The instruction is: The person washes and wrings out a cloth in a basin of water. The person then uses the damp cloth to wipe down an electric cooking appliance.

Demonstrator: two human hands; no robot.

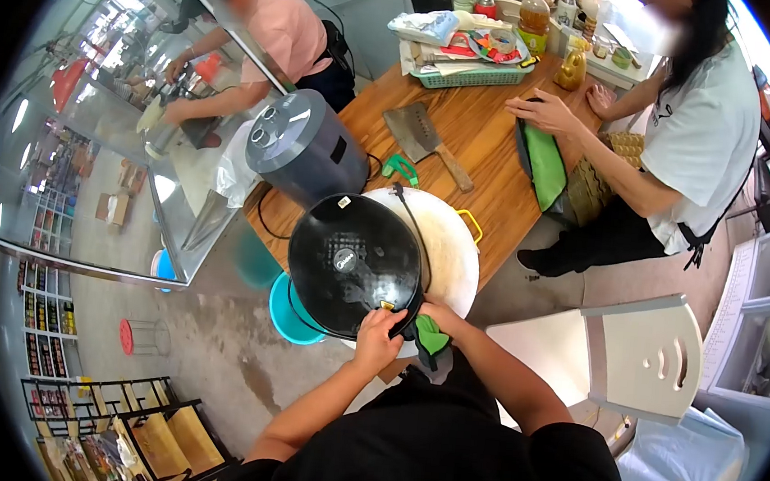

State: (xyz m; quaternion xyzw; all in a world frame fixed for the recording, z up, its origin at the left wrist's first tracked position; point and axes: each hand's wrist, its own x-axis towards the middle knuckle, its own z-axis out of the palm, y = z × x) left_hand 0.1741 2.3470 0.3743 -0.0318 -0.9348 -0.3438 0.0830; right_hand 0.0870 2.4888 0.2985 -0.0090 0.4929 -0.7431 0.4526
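Observation:
A round black electric griddle with a pale logo in its middle rests over a white round surface. My left hand is at its near edge, fingers closed over the rim. Just right of it, my right hand is closed at the same edge, against a green and grey cloth. Part of the cloth and the right fingertips are hidden. A dark power cord runs across the white surface beside the griddle.
A dark grey cylindrical appliance, cleaver and green-handled scissors are on the wooden table. Right, a person handles a green and black bag; another works behind glass. A turquoise bucket and white chair stand nearby.

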